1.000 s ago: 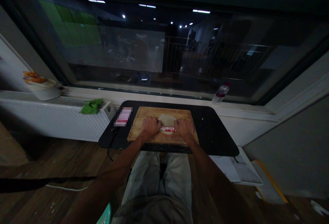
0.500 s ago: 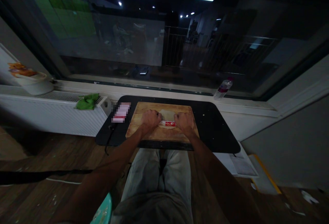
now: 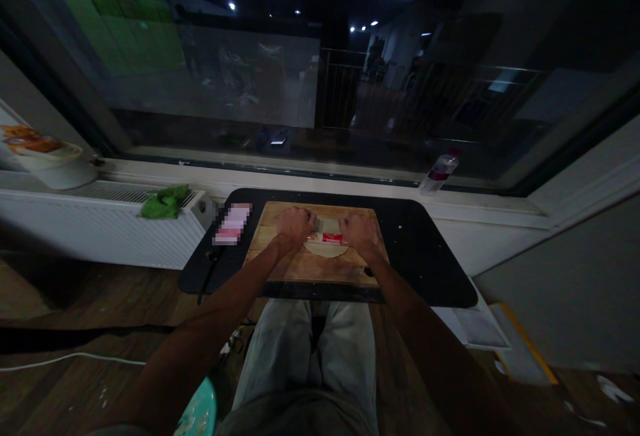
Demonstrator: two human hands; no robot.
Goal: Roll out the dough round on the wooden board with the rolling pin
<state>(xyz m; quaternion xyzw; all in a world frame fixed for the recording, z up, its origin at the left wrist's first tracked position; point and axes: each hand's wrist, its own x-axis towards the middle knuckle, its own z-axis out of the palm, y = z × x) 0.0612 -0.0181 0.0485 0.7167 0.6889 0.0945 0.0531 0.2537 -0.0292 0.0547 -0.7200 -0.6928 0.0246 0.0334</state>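
Observation:
A flat, pale sheet of dough (image 3: 327, 250) lies on a wooden cutting board (image 3: 300, 271). Across the dough rests a rolling pin (image 3: 330, 239), its middle showing a red-and-white label. My left hand (image 3: 296, 225) is closed around the pin's left end. At the other end, my right hand (image 3: 360, 231) has its fingers curled over the pin too. Both ends are hidden under my hands. Dough shows on the near and the far side of the pin.
The board sits on a black table (image 3: 420, 256). A blurred-out pinkish phone-like item (image 3: 233, 223) lies on its left. A bottle (image 3: 440, 173) stands on the window sill, a green cloth (image 3: 164, 202) on the radiator (image 3: 125, 236). A turquoise basin (image 3: 203, 406) is at lower left.
The rolling pin and both hands have shifted slightly away from me over the dough. More dough now shows on the near side. The view has tilted a little.

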